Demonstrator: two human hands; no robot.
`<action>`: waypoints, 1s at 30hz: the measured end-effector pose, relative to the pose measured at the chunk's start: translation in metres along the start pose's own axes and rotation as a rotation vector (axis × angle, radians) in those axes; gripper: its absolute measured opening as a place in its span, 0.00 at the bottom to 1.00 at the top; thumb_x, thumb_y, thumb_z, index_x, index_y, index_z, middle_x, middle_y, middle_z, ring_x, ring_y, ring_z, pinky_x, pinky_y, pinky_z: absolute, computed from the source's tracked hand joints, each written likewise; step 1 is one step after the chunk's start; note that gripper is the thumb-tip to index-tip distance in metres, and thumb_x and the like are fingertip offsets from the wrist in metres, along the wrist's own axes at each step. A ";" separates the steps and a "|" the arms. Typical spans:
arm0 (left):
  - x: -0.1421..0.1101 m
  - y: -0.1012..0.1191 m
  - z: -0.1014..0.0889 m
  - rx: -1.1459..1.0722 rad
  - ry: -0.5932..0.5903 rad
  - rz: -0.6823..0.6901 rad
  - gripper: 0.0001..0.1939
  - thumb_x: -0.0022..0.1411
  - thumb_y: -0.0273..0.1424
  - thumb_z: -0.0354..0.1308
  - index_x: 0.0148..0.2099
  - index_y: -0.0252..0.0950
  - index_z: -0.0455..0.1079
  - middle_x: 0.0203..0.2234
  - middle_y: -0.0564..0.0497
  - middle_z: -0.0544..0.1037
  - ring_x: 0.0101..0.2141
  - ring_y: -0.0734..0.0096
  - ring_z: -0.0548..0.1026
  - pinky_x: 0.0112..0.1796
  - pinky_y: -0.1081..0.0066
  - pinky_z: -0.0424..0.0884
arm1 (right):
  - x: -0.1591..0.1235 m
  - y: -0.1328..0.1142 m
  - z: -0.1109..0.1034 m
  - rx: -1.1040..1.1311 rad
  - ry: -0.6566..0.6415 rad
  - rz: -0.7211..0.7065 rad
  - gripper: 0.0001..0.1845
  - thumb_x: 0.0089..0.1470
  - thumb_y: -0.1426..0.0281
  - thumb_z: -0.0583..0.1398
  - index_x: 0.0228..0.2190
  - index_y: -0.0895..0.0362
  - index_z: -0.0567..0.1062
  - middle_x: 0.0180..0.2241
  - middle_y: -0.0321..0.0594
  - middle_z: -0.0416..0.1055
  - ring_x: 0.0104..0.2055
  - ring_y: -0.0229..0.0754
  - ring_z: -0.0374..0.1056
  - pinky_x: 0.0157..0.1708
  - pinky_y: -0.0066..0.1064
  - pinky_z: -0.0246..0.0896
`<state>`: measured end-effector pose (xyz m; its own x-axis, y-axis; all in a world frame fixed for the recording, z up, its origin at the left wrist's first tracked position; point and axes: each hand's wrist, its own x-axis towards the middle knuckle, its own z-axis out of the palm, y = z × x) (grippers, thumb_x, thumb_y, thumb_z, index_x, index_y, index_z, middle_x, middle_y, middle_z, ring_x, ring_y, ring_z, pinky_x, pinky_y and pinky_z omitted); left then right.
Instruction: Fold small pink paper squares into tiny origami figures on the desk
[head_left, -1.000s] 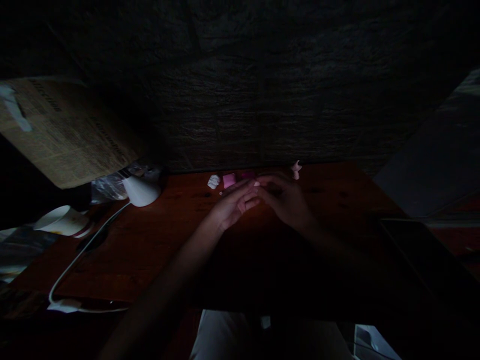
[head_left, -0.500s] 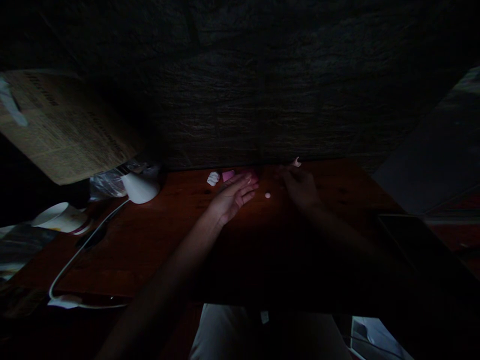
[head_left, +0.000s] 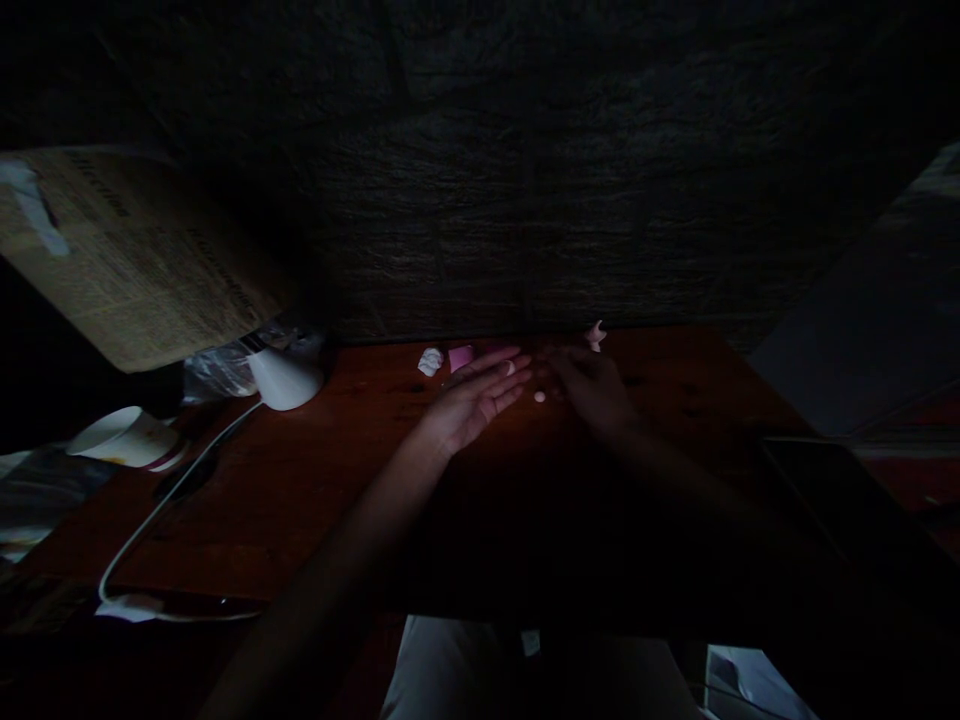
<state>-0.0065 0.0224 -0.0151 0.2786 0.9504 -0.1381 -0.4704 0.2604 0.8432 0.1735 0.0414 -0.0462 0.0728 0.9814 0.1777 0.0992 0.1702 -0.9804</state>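
Observation:
My left hand (head_left: 474,405) is turned palm up above the table, its fingers stretched to the right. A small pale piece (head_left: 511,368) is held at the fingers, near the thumb. Facing it from the right, my right hand (head_left: 598,392) has its fingers bent together; darkness hides what they hold, if anything. A small pale pink ball (head_left: 540,397) lies on the table between the hands. Behind the right hand stands a small pale pink shape (head_left: 596,335) with a forked top. Beyond the left hand are a pink block (head_left: 461,357) and a white crumpled lump (head_left: 430,361).
The wooden table (head_left: 300,500) meets a dark textured wall (head_left: 480,200). To the left are a white cone-shaped lamp base (head_left: 286,382) with its cord (head_left: 154,510), a paper cup (head_left: 127,438) on its side and a cardboard sheet (head_left: 142,260). A dark flat slab (head_left: 832,490) lies at right.
My right hand's fingers have moved left and slightly down, closer to my left hand's fingertips. More of the forked pink shape shows now. The view has shifted slightly.

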 end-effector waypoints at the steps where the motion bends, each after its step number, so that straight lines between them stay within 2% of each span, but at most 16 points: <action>1: 0.000 0.000 0.001 -0.011 -0.003 -0.018 0.09 0.64 0.21 0.64 0.46 0.34 0.80 0.39 0.47 0.85 0.36 0.72 0.83 0.43 0.71 0.77 | -0.001 -0.001 0.001 0.028 -0.001 0.017 0.20 0.56 0.50 0.64 0.32 0.55 0.81 0.32 0.42 0.81 0.25 0.41 0.74 0.25 0.33 0.69; 3: 0.000 -0.001 0.002 -0.018 -0.007 -0.062 0.03 0.66 0.27 0.65 0.42 0.33 0.79 0.31 0.50 0.83 0.29 0.75 0.80 0.38 0.72 0.77 | -0.002 -0.003 0.002 0.063 -0.006 0.011 0.20 0.55 0.50 0.64 0.33 0.54 0.82 0.34 0.42 0.82 0.26 0.41 0.73 0.25 0.33 0.69; 6: 0.002 -0.002 0.001 -0.015 -0.003 -0.104 0.15 0.69 0.39 0.64 0.33 0.34 0.75 0.18 0.58 0.71 0.19 0.79 0.71 0.28 0.75 0.73 | -0.006 -0.008 0.003 0.085 -0.055 -0.070 0.19 0.55 0.51 0.65 0.37 0.53 0.83 0.36 0.41 0.82 0.32 0.43 0.76 0.27 0.32 0.71; 8: 0.003 -0.003 0.000 -0.005 -0.020 -0.112 0.22 0.69 0.44 0.63 0.27 0.35 0.70 0.14 0.60 0.64 0.16 0.81 0.65 0.24 0.76 0.69 | -0.010 -0.013 0.003 0.077 -0.120 -0.133 0.19 0.57 0.51 0.65 0.40 0.53 0.83 0.38 0.42 0.82 0.36 0.45 0.78 0.30 0.33 0.72; 10: 0.004 -0.004 -0.002 0.006 -0.052 -0.104 0.26 0.67 0.47 0.64 0.24 0.36 0.66 0.13 0.60 0.62 0.16 0.81 0.63 0.23 0.75 0.67 | -0.014 -0.016 0.005 0.053 -0.191 -0.189 0.18 0.57 0.52 0.66 0.42 0.52 0.83 0.41 0.42 0.83 0.41 0.46 0.79 0.36 0.35 0.75; 13: 0.005 -0.006 -0.003 0.009 -0.039 -0.059 0.23 0.60 0.46 0.71 0.26 0.36 0.67 0.16 0.59 0.68 0.18 0.81 0.67 0.25 0.77 0.68 | -0.018 -0.018 0.009 0.028 -0.287 -0.263 0.16 0.57 0.56 0.68 0.44 0.51 0.83 0.44 0.40 0.83 0.44 0.46 0.79 0.45 0.39 0.75; 16: 0.005 -0.007 -0.004 0.029 0.011 -0.038 0.20 0.50 0.40 0.79 0.32 0.35 0.73 0.22 0.58 0.77 0.23 0.81 0.74 0.28 0.79 0.71 | -0.019 -0.017 0.011 0.028 -0.339 -0.314 0.14 0.58 0.60 0.66 0.44 0.50 0.83 0.46 0.39 0.83 0.46 0.46 0.79 0.46 0.39 0.74; 18: 0.004 -0.007 -0.005 0.040 0.027 -0.030 0.20 0.48 0.37 0.80 0.35 0.35 0.74 0.25 0.57 0.80 0.25 0.80 0.77 0.29 0.80 0.73 | -0.019 -0.016 0.010 0.027 -0.329 -0.322 0.13 0.58 0.61 0.65 0.44 0.50 0.83 0.47 0.39 0.83 0.47 0.47 0.79 0.46 0.38 0.73; 22: 0.003 -0.004 -0.004 0.044 0.056 0.017 0.15 0.51 0.30 0.78 0.34 0.35 0.74 0.28 0.56 0.83 0.25 0.81 0.79 0.30 0.81 0.75 | -0.018 -0.016 0.009 0.010 -0.265 -0.280 0.14 0.59 0.60 0.64 0.43 0.52 0.83 0.45 0.40 0.83 0.47 0.47 0.79 0.42 0.36 0.72; 25: 0.003 -0.002 -0.002 0.067 0.092 0.022 0.13 0.54 0.30 0.77 0.34 0.34 0.76 0.28 0.54 0.84 0.23 0.82 0.77 0.27 0.81 0.74 | -0.016 -0.015 0.010 -0.004 -0.195 -0.242 0.15 0.61 0.57 0.62 0.38 0.53 0.83 0.40 0.40 0.83 0.43 0.46 0.79 0.40 0.35 0.71; 27: 0.004 -0.002 -0.001 0.093 0.121 0.015 0.12 0.57 0.34 0.75 0.35 0.33 0.76 0.27 0.53 0.83 0.22 0.81 0.77 0.26 0.81 0.73 | -0.016 -0.014 0.011 -0.010 -0.156 -0.204 0.17 0.62 0.55 0.61 0.35 0.53 0.83 0.35 0.39 0.82 0.40 0.45 0.78 0.39 0.34 0.71; 30: 0.006 -0.004 -0.001 0.140 0.146 -0.007 0.19 0.63 0.44 0.69 0.33 0.32 0.76 0.23 0.51 0.81 0.21 0.79 0.76 0.25 0.80 0.73 | -0.016 -0.013 0.012 -0.011 -0.142 -0.124 0.19 0.62 0.54 0.60 0.34 0.54 0.82 0.32 0.40 0.81 0.35 0.43 0.77 0.35 0.32 0.70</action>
<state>-0.0042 0.0271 -0.0194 0.1523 0.9658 -0.2096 -0.3450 0.2507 0.9045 0.1588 0.0246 -0.0373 -0.0816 0.9558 0.2824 0.1094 0.2903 -0.9507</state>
